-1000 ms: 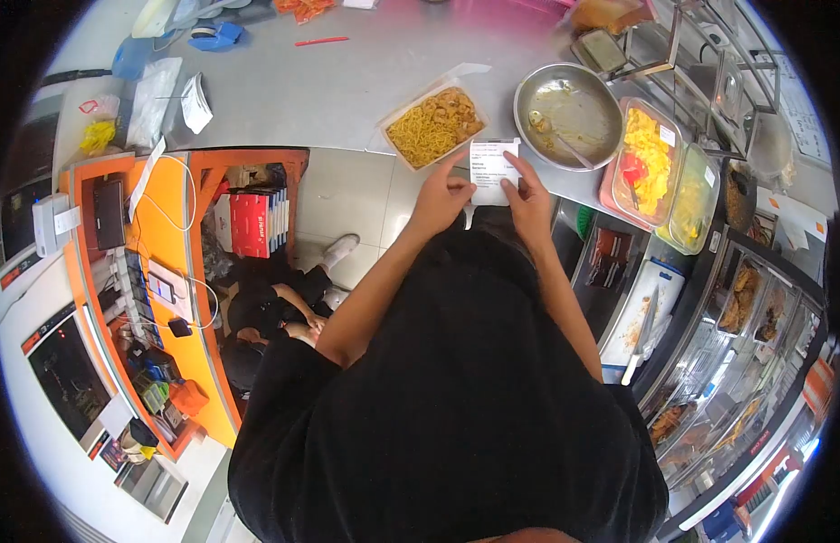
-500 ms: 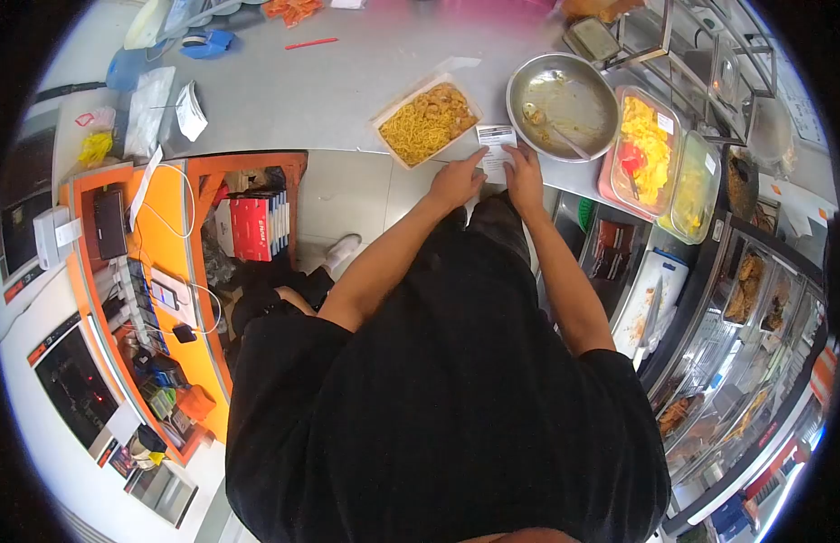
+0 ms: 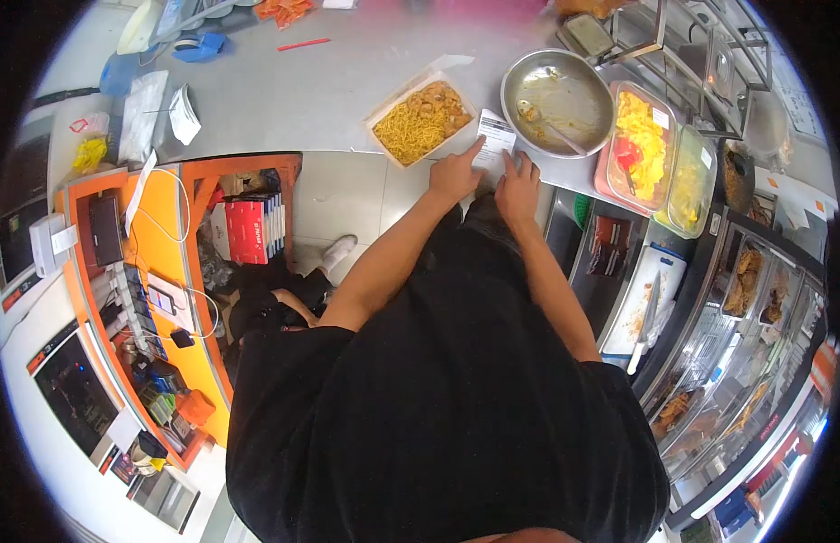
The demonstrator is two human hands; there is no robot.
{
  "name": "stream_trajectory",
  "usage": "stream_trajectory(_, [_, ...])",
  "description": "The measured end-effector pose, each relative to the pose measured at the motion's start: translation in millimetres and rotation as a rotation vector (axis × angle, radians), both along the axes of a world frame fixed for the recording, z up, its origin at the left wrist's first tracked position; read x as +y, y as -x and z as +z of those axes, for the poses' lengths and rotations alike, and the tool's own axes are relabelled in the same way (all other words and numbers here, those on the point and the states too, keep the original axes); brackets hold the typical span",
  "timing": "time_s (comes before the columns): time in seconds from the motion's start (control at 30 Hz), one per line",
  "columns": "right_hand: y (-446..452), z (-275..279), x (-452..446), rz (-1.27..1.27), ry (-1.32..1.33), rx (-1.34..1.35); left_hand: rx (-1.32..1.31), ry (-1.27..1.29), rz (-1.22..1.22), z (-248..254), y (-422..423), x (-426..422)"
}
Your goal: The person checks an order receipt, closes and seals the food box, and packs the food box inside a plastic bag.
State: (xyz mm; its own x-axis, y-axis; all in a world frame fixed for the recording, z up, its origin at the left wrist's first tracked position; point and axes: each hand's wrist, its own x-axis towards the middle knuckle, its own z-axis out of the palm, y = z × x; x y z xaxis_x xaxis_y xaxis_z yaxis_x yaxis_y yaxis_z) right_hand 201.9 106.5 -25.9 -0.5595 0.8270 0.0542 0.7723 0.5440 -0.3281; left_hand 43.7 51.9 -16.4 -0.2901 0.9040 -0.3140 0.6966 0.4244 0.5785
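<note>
A white printed slip of paper [image 3: 495, 133] lies at the counter's front edge. My left hand [image 3: 454, 177] is at its lower left, index finger stretched out and touching the slip's side; the other fingers are partly hidden. By the lower right corner is my right hand [image 3: 519, 187], its fingers apart and the fingertips at or just beside the paper. To the left of the slip stands an open paper box of yellow noodles with chunky pieces [image 3: 420, 124]. Close on its right sits a steel bowl [image 3: 539, 74] with a spoon [image 3: 564, 139] and sauce residue inside.
Two clear tubs of yellow food [image 3: 639, 149] [image 3: 689, 195] stand right of the bowl. A metal rack [image 3: 659, 41] is behind them. Below right are a cutting board with a knife [image 3: 650, 303] and a glass display case [image 3: 736, 317]. A red pen [image 3: 304, 44] lies on the metal counter [image 3: 284, 95].
My right hand has drawn back from the slip toward me, uncovering more of its print. My left index finger has stayed at its left side. The view has shifted slightly.
</note>
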Motion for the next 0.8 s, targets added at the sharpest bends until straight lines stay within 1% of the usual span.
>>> stream_trajectory(0.07, [4.9, 5.4, -2.8, -0.006, 0.035, -0.025, 0.001, 0.029, 0.007, 3.2, 0.5, 2.3])
stream_trajectory(0.17, [10.9, 10.4, -4.9, 0.101, 0.102, -0.032, -0.002, 0.052, -0.007, -2.7, 2.6, 2.2])
stream_trajectory(0.27, [15.1, 9.9, 1.2, 0.101, 0.100, -0.131, 0.015, 0.079, -0.022, -2.2, 3.0, 2.5])
stream_trajectory(0.37, [15.2, 22.2, 10.3, -0.066, 0.140, -0.202, 0.033, 0.092, -0.020, -12.6, 1.5, 0.2])
stream_trajectory(0.47, [19.6, 26.3, 7.4, 0.033, 0.116, -0.205, 0.022, 0.059, -0.014, -12.8, 1.0, -1.0])
stream_trajectory(0.57, [18.6, 29.7, 7.7, 0.033, 0.139, -0.185, 0.018, 0.068, -0.017, -8.5, 2.3, -1.0])
stream_trajectory(0.67, [22.5, 25.9, 13.4, -0.007, 0.169, -0.108, 0.040, 0.055, -0.002, -7.2, 0.0, -0.6])
stream_trajectory(0.77, [19.3, 24.8, 14.7, 0.039, 0.102, -0.047, 0.028, 0.049, 0.007, -8.9, -0.5, -0.9])
stream_trajectory(0.8, [17.8, 20.3, 18.5, -0.034, 0.102, -0.065, 0.025, 0.059, 0.011, -2.9, -0.2, -0.2])
